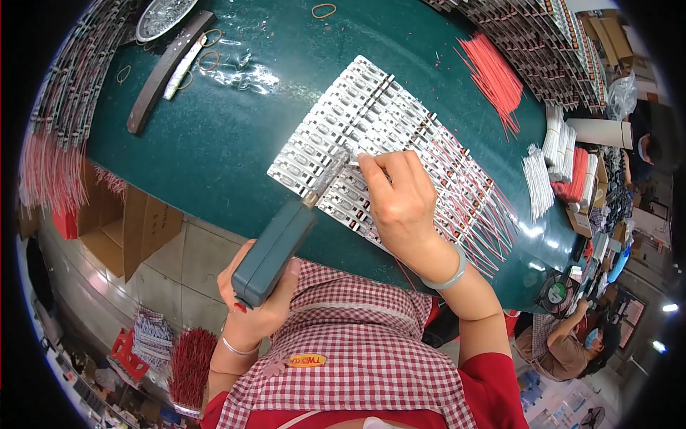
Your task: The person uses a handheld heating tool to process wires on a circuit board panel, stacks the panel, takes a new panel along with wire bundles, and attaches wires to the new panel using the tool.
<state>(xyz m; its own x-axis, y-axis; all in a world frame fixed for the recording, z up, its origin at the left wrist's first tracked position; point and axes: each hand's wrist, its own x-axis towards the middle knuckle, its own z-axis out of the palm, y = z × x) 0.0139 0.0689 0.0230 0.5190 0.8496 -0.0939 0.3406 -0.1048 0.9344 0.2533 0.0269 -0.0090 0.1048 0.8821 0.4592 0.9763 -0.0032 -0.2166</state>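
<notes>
In my left hand point(261, 286) is a dark green boxy tool point(275, 252), shaped like a glue gun, its metal tip pointing away from me. The tip reaches among rows of small white plastic units with metal parts point(314, 146), laid side by side in a slanting block. My right hand point(400, 196) is closed over the block, thumb and forefinger pinched just beyond the tip. What lies between those fingertips is too small to make out. Thin red and white wires point(471, 229) run from the units' right side, past my right wrist.
The block lies on a green table point(214, 150). A dark curved bar point(168, 75), rubber bands point(209, 60) and a dish of small bits point(163, 18) sit far left. Red wires point(493, 79) and white wire bundles point(537, 182) lie right. Stacked wired units point(539, 43) stand behind; another person point(572, 347) sits right.
</notes>
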